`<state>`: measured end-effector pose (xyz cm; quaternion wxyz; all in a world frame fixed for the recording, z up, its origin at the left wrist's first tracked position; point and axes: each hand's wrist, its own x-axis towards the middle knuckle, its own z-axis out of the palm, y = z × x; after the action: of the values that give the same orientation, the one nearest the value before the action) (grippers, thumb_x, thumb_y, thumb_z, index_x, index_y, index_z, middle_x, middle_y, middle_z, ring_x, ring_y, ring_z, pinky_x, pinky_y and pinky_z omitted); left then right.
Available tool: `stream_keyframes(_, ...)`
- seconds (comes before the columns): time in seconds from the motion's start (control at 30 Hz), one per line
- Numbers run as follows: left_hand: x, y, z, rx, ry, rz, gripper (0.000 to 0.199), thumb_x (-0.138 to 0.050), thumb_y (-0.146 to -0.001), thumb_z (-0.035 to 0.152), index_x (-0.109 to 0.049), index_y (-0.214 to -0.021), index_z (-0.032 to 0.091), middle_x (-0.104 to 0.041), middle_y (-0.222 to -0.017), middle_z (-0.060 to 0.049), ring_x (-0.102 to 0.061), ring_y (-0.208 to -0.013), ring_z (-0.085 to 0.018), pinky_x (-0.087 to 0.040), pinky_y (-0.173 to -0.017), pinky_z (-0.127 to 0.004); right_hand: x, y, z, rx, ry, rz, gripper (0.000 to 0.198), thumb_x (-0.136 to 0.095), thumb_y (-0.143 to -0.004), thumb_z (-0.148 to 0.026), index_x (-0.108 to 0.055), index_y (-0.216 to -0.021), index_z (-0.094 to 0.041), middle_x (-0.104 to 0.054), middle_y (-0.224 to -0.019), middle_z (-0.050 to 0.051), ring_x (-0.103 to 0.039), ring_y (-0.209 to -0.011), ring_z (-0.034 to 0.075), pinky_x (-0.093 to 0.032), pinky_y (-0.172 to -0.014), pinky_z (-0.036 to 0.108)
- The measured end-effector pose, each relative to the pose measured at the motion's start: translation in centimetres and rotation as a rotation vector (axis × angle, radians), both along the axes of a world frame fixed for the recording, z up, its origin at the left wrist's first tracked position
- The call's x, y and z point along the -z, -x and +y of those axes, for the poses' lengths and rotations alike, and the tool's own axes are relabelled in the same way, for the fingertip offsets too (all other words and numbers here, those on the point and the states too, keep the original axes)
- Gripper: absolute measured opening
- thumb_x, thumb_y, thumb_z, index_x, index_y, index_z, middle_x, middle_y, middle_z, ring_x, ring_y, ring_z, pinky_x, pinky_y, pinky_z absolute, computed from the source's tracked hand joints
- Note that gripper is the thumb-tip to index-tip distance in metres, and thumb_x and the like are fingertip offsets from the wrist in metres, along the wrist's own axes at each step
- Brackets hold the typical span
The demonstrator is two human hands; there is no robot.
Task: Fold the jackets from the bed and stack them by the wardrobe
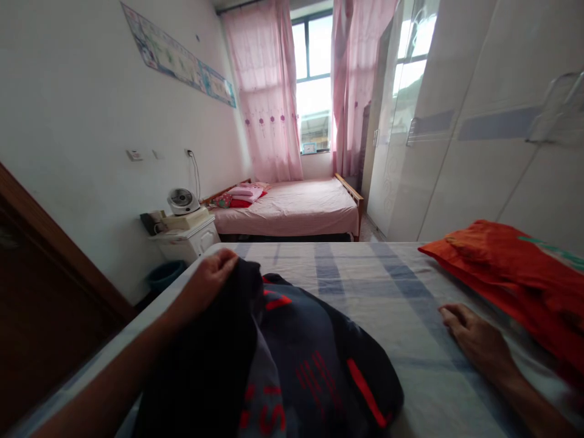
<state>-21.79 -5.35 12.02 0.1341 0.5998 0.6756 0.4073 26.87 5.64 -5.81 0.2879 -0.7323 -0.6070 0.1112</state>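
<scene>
A dark garment with red stripes and lettering (314, 347), seemingly a shirt or jacket, lies bunched on the striped bedsheet (374, 286). My left hand (218, 269) pinches its upper edge and lifts part of the black cloth off the bed. Over the sheet to the right is my right hand (474, 337), clear of the garment, its fingers curled and pressed together. I cannot make out anything in those fingers. Just beyond that hand lies a bright orange cloth bundle or pillow (506, 267).
A pink-covered bed (301, 207) with folded bedding stands beyond, below a curtained window. At the left are a white nightstand (194, 237) with a small fan (182, 201) and a dark green bin (166, 275). Glossy wardrobe doors (456, 121) line the right side.
</scene>
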Motion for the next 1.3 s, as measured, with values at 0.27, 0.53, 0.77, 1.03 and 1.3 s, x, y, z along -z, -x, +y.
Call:
stream_keyframes(0.27, 8.8, -4.3, -1.6, 0.293, 0.361, 0.685, 0.025, -0.056, -0.076, 0.035, -0.061, -0.097, 0.021, -0.064, -0.099, -0.006, -0.061, -0.093, -0.024, -0.047, -0.076, -0.030, -0.6, -0.2, 0.0, 0.021, 0.124, 0.001, 0.040, -0.033, -0.068, -0.055, -0.056, -0.088, -0.029, -0.069, -0.092, 0.008, -0.063, -0.082, 0.030, -0.044, -0.073, 0.037)
stream_keyframes(0.53, -2.1, 0.6, -0.9, -0.230, 0.044, 0.825, 0.021, -0.042, -0.087, 0.028, -0.057, -0.094, 0.015, -0.061, -0.091, -0.004, -0.058, -0.082, -0.019, -0.043, -0.074, -0.027, 0.7, -1.3, 1.2, 0.072, 0.136, 0.031, 0.030, -0.042, -0.061, -0.055, -0.056, -0.080, -0.035, -0.066, -0.100, 0.011, -0.061, -0.086, 0.029, -0.041, -0.077, 0.039)
stream_keyframes(0.77, -8.5, 6.8, -1.7, -0.753, 0.029, 1.080, 0.039, -0.026, -0.094, 0.042, -0.051, -0.109, 0.016, -0.055, -0.109, -0.010, -0.056, -0.088, -0.024, -0.044, -0.076, -0.036, 3.3, -3.1, 2.7, 0.044, 0.078, 0.074, 0.025, -0.051, -0.060, -0.053, -0.059, -0.078, -0.037, -0.068, -0.093, 0.009, -0.062, -0.075, 0.027, -0.041, -0.071, 0.038)
stream_keyframes(1.03, 7.1, 7.6, 0.1, -0.416, 0.466, 0.989, 0.021, -0.048, -0.084, 0.015, -0.058, -0.101, 0.015, -0.064, -0.093, -0.008, -0.064, -0.081, -0.021, -0.046, -0.068, -0.027, 0.1, -0.6, 0.5, 0.004, 0.126, 0.037, 0.042, -0.034, -0.068, -0.057, -0.058, -0.087, -0.029, -0.069, -0.093, 0.008, -0.063, -0.084, 0.028, -0.044, -0.074, 0.036)
stream_keyframes(1.3, 7.3, 4.2, 0.6, -0.333, 0.329, 0.910, 0.033, -0.032, -0.086, 0.012, -0.057, -0.109, 0.011, -0.057, -0.113, -0.017, -0.057, -0.104, -0.030, -0.045, -0.085, -0.042, 0.8, -0.6, 0.6, -0.035, 0.041, 0.035, 0.043, -0.035, -0.070, -0.057, -0.059, -0.088, -0.026, -0.070, -0.092, 0.004, -0.065, -0.083, 0.025, -0.046, -0.070, 0.032)
